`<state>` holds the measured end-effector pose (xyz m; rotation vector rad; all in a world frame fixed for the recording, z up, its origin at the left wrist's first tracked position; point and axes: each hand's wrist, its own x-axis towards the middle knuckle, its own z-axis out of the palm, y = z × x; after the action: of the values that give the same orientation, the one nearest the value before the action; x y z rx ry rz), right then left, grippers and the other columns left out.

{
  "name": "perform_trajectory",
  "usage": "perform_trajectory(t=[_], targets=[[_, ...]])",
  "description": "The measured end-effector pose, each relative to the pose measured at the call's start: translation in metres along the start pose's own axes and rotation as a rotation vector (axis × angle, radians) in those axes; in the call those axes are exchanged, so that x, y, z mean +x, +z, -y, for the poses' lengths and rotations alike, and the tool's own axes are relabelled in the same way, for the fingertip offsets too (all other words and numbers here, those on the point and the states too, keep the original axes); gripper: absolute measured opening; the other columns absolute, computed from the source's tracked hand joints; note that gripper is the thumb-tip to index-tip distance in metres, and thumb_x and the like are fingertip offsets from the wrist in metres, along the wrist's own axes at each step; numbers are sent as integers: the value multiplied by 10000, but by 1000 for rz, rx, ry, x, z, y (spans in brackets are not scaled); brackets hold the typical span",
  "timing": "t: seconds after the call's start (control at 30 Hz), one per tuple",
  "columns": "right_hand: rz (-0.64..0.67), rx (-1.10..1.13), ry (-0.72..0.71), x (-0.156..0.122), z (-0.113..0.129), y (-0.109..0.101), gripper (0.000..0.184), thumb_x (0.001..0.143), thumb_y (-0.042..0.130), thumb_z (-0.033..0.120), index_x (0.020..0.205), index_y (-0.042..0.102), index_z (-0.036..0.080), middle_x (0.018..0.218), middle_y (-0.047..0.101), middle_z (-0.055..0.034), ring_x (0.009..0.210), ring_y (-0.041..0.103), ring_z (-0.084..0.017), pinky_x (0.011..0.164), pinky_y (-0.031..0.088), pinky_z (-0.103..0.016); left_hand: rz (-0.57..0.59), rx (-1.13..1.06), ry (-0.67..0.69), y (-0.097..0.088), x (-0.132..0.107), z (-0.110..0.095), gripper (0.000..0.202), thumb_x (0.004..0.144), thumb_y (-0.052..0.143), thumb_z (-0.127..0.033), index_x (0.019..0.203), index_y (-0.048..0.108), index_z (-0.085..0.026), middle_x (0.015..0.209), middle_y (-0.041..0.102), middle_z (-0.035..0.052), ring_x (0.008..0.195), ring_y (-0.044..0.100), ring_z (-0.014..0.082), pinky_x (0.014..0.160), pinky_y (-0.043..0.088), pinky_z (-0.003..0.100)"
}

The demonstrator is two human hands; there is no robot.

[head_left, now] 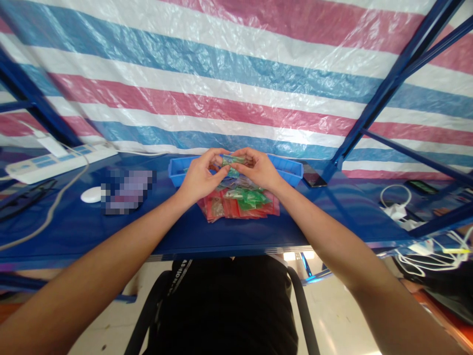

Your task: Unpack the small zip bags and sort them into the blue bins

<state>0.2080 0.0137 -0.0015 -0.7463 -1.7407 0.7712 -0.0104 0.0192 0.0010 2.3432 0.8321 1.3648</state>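
Between my two hands, over the blue plastic tray (286,170), is a small clear plastic packet with a greenish tint (233,160). My left hand (207,172) pinches its left side, thumb toward the middle. On the right side my right hand (256,168) grips it with thumb and fingers. What the packet contains is too small to make out. Just below my hands lies a pile of red plastic packets (225,207), with a green packet (253,198) and some clear ones on top. My hands hide the middle of the tray.
A white power strip (61,162), a white mouse (92,195) and a blurred-out purplish object (129,192) are on the blue table (177,234) at left. A dark phone (313,175) lies right of the tray. White cables (424,254) and blue metal posts (380,93) stand further right.
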Motion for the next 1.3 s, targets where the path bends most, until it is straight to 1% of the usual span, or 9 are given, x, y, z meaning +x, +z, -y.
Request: perform_trajectory(t=[0.13, 0.33, 0.47, 0.7, 0.8, 0.9, 1.0, 1.17, 1.3], targets=[[-29, -8, 30, 0, 4, -1, 362, 859, 800, 434, 1146, 700, 237, 951, 743, -11, 743, 645, -164, 697, 529, -307, 10, 61, 22, 0, 0, -4, 411, 982, 674, -395, 1355, 640, -226, 1014, 716, 51, 871, 693, 210, 788, 586, 340], [-170, -2, 109, 3, -1, -11, 366, 867, 775, 430, 1183, 694, 264, 715, 611, 49, 582, 561, -147, 603, 499, -302, -15, 257, 196, -2, 3, -12, 584, 896, 800, -398, 1433, 613, -264, 1515, 565, 133, 1397, 542, 337, 1114, 516, 525], [-142, 121, 143, 4, -5, -12, 390, 839, 817, 522, 1113, 716, 264, 702, 620, 51, 534, 543, -134, 549, 481, -294, 39, 273, 280, -3, 4, -10, 361, 948, 741, -327, 1305, 700, -287, 1449, 640, 89, 1379, 573, 310, 1191, 441, 549], [-51, 152, 212, 3, 9, -6, 589, 859, 685, 800, 869, 745, 215, 741, 668, -16, 606, 572, -145, 532, 463, -285, -37, 241, 166, -6, 1, -9, 195, 1020, 638, -320, 1160, 733, -222, 1138, 769, 72, 1049, 708, 250, 991, 543, 416], [-66, 31, 151, 1, 16, -8, 575, 838, 719, 787, 851, 756, 213, 717, 645, -1, 612, 537, -133, 567, 458, -280, -88, 204, 78, -3, -1, -7, 237, 1009, 665, -389, 1157, 724, -215, 1048, 770, 62, 911, 713, 223, 859, 565, 359], [-58, -31, 70, 1, 16, -9, 507, 780, 827, 701, 907, 779, 212, 871, 715, -9, 709, 585, -138, 640, 488, -277, -74, 102, 21, 1, -2, -4, 343, 999, 680, -415, 1284, 669, -224, 989, 759, 49, 848, 721, 211, 804, 579, 340], [-25, 43, 83, 2, 10, -8, 469, 785, 847, 647, 919, 744, 209, 892, 730, -2, 674, 606, -128, 645, 508, -283, -45, 55, 45, 2, -1, -6, 448, 993, 691, -402, 1397, 603, -231, 1080, 754, 71, 937, 736, 229, 862, 597, 365], [-87, 203, 152, 2, 3, -5, 538, 730, 911, 594, 1038, 641, 246, 765, 693, 54, 543, 613, -124, 555, 496, -271, -32, 168, 201, -1, 0, -14, 594, 910, 800, -401, 1444, 592, -246, 1473, 590, 138, 1288, 630, 308, 988, 598, 447], [-93, 228, 183, 1, 4, -6, 603, 733, 909, 612, 1147, 626, 277, 794, 718, 51, 529, 595, -123, 548, 504, -271, 30, 229, 314, -4, 2, -12, 544, 886, 837, -395, 1385, 660, -268, 1470, 615, 113, 1383, 577, 323, 1174, 488, 528]])
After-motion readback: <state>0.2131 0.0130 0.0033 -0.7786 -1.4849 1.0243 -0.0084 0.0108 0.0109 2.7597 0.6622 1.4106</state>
